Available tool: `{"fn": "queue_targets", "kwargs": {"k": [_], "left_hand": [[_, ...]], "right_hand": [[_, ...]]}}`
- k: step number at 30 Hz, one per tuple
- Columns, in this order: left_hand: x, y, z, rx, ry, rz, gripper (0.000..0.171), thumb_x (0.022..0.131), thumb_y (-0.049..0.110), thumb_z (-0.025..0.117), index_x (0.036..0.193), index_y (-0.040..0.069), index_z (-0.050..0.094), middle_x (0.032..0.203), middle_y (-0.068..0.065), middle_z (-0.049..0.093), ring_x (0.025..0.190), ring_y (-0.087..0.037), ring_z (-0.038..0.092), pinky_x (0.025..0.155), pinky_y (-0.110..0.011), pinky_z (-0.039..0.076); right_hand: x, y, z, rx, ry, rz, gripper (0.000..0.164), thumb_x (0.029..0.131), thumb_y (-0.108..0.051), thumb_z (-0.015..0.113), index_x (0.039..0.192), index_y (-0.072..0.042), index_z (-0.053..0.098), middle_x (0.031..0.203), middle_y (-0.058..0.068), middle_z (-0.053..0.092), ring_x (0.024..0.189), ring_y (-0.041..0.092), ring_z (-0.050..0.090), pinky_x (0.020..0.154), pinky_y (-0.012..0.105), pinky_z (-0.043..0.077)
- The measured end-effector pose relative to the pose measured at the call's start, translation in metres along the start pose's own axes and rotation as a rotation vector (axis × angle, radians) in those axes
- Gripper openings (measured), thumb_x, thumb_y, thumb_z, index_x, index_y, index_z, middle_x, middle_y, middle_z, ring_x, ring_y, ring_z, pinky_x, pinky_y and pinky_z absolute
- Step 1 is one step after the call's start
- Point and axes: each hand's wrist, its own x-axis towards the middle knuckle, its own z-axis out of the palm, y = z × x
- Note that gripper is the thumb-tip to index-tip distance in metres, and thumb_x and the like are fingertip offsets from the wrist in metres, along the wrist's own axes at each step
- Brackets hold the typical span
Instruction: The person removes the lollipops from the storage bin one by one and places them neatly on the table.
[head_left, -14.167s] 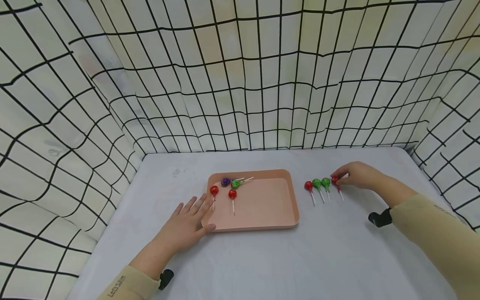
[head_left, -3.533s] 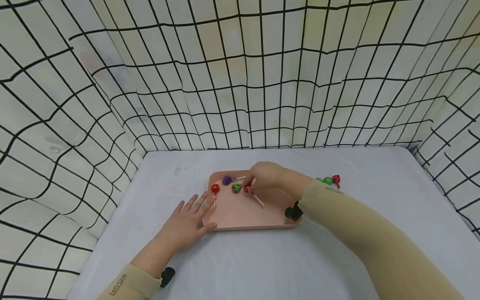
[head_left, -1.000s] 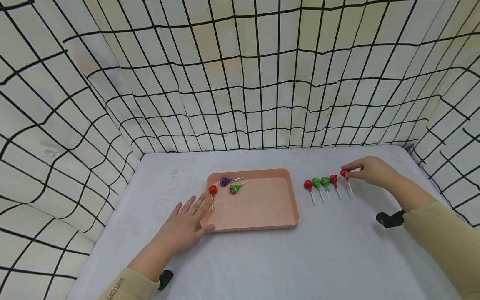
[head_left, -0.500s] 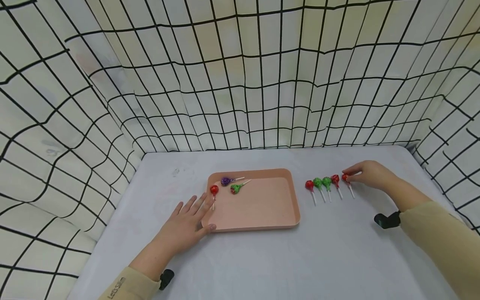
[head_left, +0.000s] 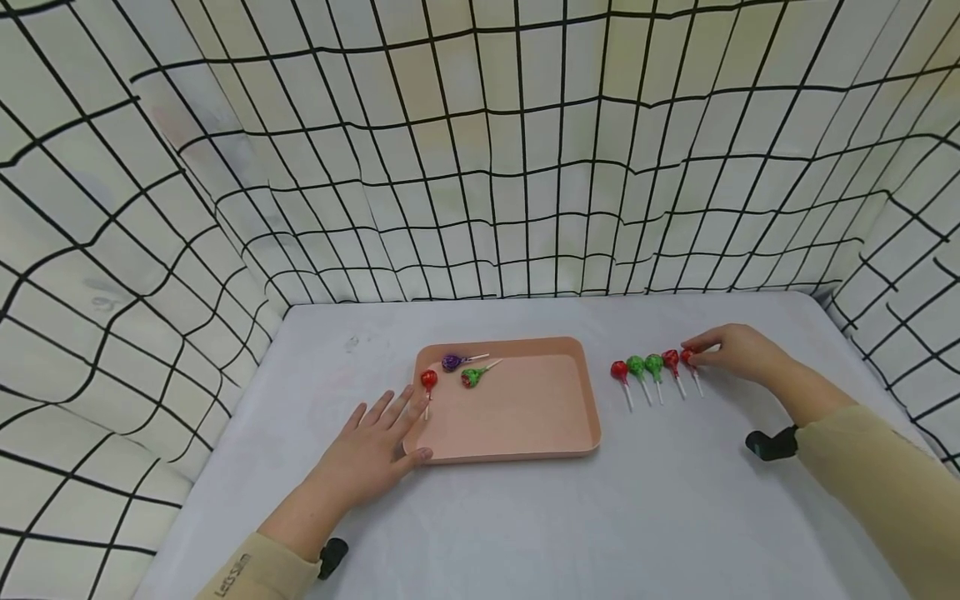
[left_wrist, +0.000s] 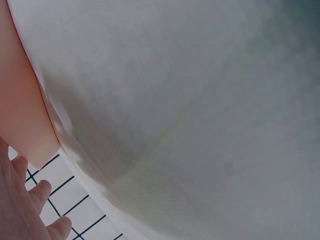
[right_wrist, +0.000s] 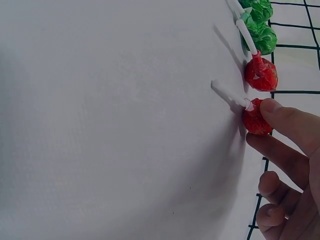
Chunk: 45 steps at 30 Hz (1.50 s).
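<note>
- The right hand (head_left: 738, 350) has its thumb and index finger clamped on the end red lollipop (right_wrist: 256, 120), whose stick points toward the near edge of the tabletop (head_left: 600, 517).
- That lollipop is toward the tabletop's far right corner, at the right end of a row of 5; leftward come a second red lollipop (head_left: 671, 358), 2 green lollipops (head_left: 654, 364) and a third red lollipop (head_left: 618, 369).
- The left hand (head_left: 375, 450), fingers straight and apart, lies at the near left corner of the tray (head_left: 525, 417).
- The tray carries 3 more: a purple lollipop (head_left: 452, 363) and a green-wrapped lollipop (head_left: 471, 378) toward its far left corner, a fourth red lollipop (head_left: 428, 380) by its left edge.
</note>
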Motion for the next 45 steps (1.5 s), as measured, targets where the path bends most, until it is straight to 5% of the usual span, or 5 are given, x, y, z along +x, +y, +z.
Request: {"fn": "queue_targets", "kwargs": {"k": [16, 30, 45], "left_hand": [[-0.002, -0.001, 0.0, -0.001, 0.003, 0.017, 0.082, 0.095, 0.07, 0.041, 0.159, 0.023, 0.024, 0.165, -0.002, 0.018, 0.149, -0.034, 0.019, 0.117, -0.061, 0.015], [-0.002, -0.001, -0.001, -0.003, 0.006, 0.019, 0.081, 0.095, 0.068, 0.043, 0.159, 0.022, 0.024, 0.165, -0.003, 0.019, 0.15, -0.035, 0.018, 0.117, -0.061, 0.015], [-0.001, -0.001, -0.001, -0.003, 0.016, 0.028, 0.081, 0.095, 0.066, 0.046, 0.159, 0.021, 0.026, 0.164, -0.004, 0.02, 0.149, -0.036, 0.019, 0.117, -0.061, 0.016]], "right_hand": [[-0.002, 0.0, 0.001, 0.008, -0.001, 0.012, 0.047, 0.095, -0.037, 0.067, 0.134, -0.01, 0.063, 0.136, 0.026, 0.055, 0.129, 0.051, 0.04, 0.102, 0.069, 0.034], [-0.008, 0.0, -0.008, -0.02, 0.024, 0.01, 0.049, 0.095, -0.04, 0.066, 0.133, -0.008, 0.064, 0.133, 0.025, 0.058, 0.12, 0.047, 0.048, 0.095, 0.064, 0.043], [-0.006, -0.03, -0.015, -0.003, 0.028, -0.014, 0.048, 0.093, -0.042, 0.068, 0.132, -0.012, 0.066, 0.128, 0.02, 0.063, 0.109, 0.037, 0.052, 0.084, 0.051, 0.05]]}}
